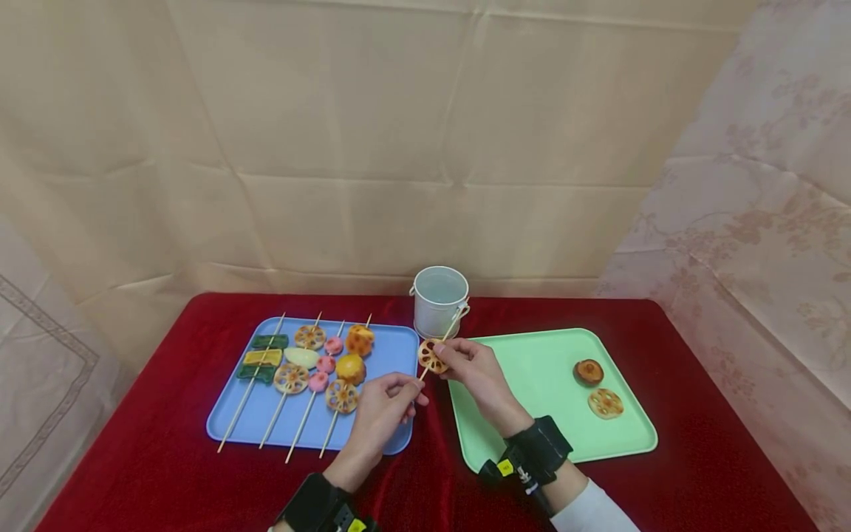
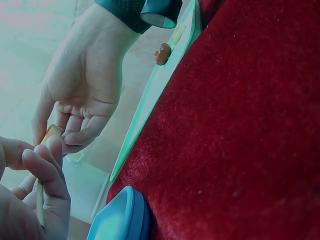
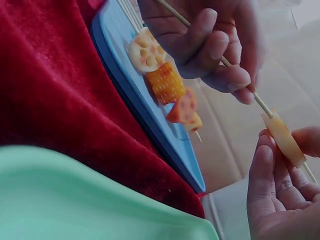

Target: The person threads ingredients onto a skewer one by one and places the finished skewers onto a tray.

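Observation:
Between the two trays, my right hand [image 1: 480, 380] pinches a browned lotus root slice [image 1: 432, 356] by its edge. A thin wooden skewer [image 1: 455, 324] runs through the slice, its far end pointing up toward the white bucket. Lower down, my left hand [image 1: 384, 410] grips the skewer between thumb and fingers. The right wrist view shows the lotus root slice [image 3: 284, 140] edge-on, with the skewer [image 3: 263, 106] coming out on both sides. Fingers cover part of the slice [image 2: 52, 132] in the left wrist view.
A blue tray [image 1: 395, 355] on the left bears several loaded skewers. The green tray [image 1: 525, 391] on the right holds a round brown piece [image 1: 588, 372] and another lotus root slice [image 1: 606, 403]. A white bucket [image 1: 435, 318] stands behind, on the red cloth [image 1: 691, 458].

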### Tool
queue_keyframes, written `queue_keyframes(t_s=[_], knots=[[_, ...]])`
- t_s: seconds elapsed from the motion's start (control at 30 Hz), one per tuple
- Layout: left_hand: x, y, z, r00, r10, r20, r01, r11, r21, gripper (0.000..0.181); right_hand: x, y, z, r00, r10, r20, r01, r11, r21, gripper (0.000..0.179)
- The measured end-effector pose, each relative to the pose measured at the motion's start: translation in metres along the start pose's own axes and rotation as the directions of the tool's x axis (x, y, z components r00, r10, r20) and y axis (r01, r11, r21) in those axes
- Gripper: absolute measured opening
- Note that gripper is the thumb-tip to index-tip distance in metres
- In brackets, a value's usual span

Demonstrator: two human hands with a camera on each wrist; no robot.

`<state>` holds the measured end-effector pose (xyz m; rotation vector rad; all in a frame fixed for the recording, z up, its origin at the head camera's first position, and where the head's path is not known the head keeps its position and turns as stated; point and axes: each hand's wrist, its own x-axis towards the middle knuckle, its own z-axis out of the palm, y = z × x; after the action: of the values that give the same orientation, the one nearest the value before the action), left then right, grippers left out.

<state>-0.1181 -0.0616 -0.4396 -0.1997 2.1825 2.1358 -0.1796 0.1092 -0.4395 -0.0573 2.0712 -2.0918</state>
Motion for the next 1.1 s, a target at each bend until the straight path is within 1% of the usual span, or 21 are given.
queue_keyframes(t_s=[0.1, 0.3, 0.43, 0.57, 0.67, 0.77, 0.87, 0.97, 1.1], knots=[[-0.001, 0.000, -0.001, 1.000, 0.006, 0.003, -0.006, 1.000, -0.003, 0.022, -0.002, 0.002, 0.003, 1.000, -0.002, 0.020, 0.002, 1.000, 0.001, 0.031], [0.000, 0.000, -0.001, 1.000, 0.012, 0.005, -0.012, 1.000, -0.007, 0.023, -0.005, 0.006, 0.007, 0.995, -0.022, 0.094, 0.020, 1.000, 0.021, 0.037], [0.002, -0.001, -0.002, 1.000, 0.014, -0.002, -0.014, 1.000, -0.012, 0.022, -0.006, 0.007, 0.010, 0.994, -0.021, 0.103, 0.018, 0.999, 0.028, 0.039], [0.002, -0.002, -0.002, 1.000, 0.018, -0.005, -0.018, 1.000, -0.012, 0.020, -0.006, 0.007, 0.011, 0.995, -0.010, 0.103, 0.007, 1.000, 0.029, 0.035], [0.001, -0.002, -0.004, 1.000, 0.026, -0.006, -0.026, 1.000, 0.001, 0.019, -0.005, 0.005, 0.009, 0.995, -0.010, 0.101, 0.008, 1.000, 0.013, 0.036], [0.001, -0.003, -0.006, 0.999, 0.035, -0.013, -0.034, 0.999, 0.013, 0.021, -0.004, 0.002, 0.003, 0.996, -0.019, 0.090, 0.021, 1.000, -0.017, 0.038], [0.000, -0.003, -0.008, 0.999, 0.037, -0.028, -0.037, 0.999, 0.021, 0.022, -0.003, -0.004, -0.008, 0.996, -0.023, 0.086, 0.027, 0.999, -0.040, 0.040], [-0.002, -0.004, -0.011, 0.998, 0.033, -0.048, -0.031, 0.999, 0.034, 0.020, -0.001, -0.010, -0.023, 0.997, -0.018, 0.078, 0.024, 0.997, -0.074, 0.043], [-0.003, -0.004, -0.013, 0.998, 0.024, -0.060, -0.020, 0.998, 0.063, 0.022, -0.002, -0.019, -0.049, 1.000, -0.018, 0.023, 0.021, 0.989, -0.145, 0.044]])
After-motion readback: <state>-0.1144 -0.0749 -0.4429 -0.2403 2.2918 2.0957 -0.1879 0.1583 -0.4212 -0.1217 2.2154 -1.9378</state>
